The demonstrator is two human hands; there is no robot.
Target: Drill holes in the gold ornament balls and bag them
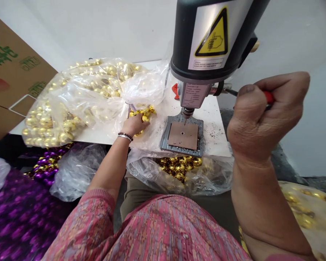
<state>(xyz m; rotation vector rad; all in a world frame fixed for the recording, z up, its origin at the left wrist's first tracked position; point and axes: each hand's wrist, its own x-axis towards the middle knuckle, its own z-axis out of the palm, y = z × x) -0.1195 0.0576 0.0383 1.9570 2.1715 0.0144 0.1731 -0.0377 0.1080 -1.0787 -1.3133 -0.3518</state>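
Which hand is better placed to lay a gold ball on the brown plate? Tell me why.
Probably the left hand: it touches gold balls left of the brown plate, while the right hand grips the lever of the drill press.

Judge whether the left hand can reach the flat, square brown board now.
Probably yes: nothing tall stands between the left hand, at the shiny round gold balls, and the board, though the thin metal drill bit hangs above it.
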